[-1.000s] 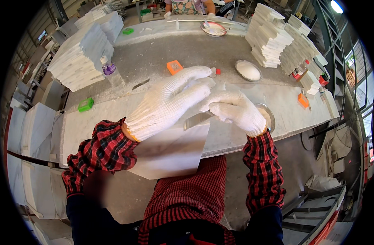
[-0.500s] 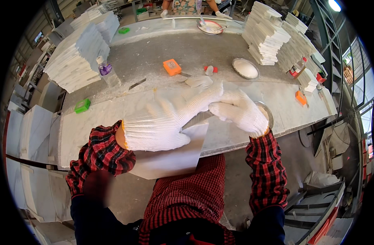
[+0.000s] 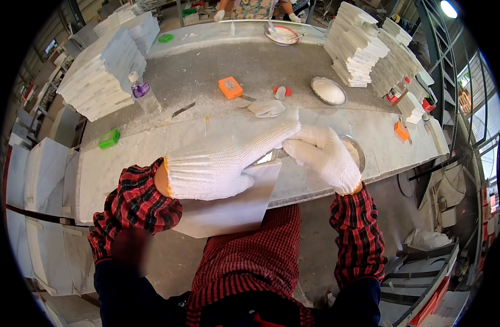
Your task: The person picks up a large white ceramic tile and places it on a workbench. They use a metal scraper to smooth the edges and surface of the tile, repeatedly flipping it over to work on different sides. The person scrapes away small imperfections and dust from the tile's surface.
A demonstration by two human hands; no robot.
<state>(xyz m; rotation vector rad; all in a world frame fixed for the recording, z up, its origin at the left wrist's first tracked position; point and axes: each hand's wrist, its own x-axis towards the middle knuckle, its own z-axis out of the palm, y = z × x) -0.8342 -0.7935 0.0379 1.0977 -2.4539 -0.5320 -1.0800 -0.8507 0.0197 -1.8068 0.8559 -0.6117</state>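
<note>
My left hand (image 3: 206,171), in a white knit glove, lies over a pale angular stone slab (image 3: 233,210) that juts past the table's front edge. Its fingers stretch toward my right hand (image 3: 326,155), and the thumb rests along the slab. My right hand, gloved the same way, is closed with its fingers curled. A shiny metal scraper blade (image 3: 268,157) shows between the two hands; its handle is hidden, apparently inside my right glove. Partly behind my right hand sits a round metal dish (image 3: 361,154). The left fingertips meet the right glove.
Ahead lie an orange block (image 3: 230,88), a pale glove (image 3: 267,108) and a dish of white material (image 3: 328,91). A bottle (image 3: 145,95) stands left, near stacked slabs (image 3: 100,79). More slabs (image 3: 352,46) stand right. Across the table is a person in a floral apron (image 3: 254,9).
My left hand, blurred before, now looks steady. My right hand has shifted slightly down and right. The scraper blade shows brighter, and the person across has drawn their hands closer together.
</note>
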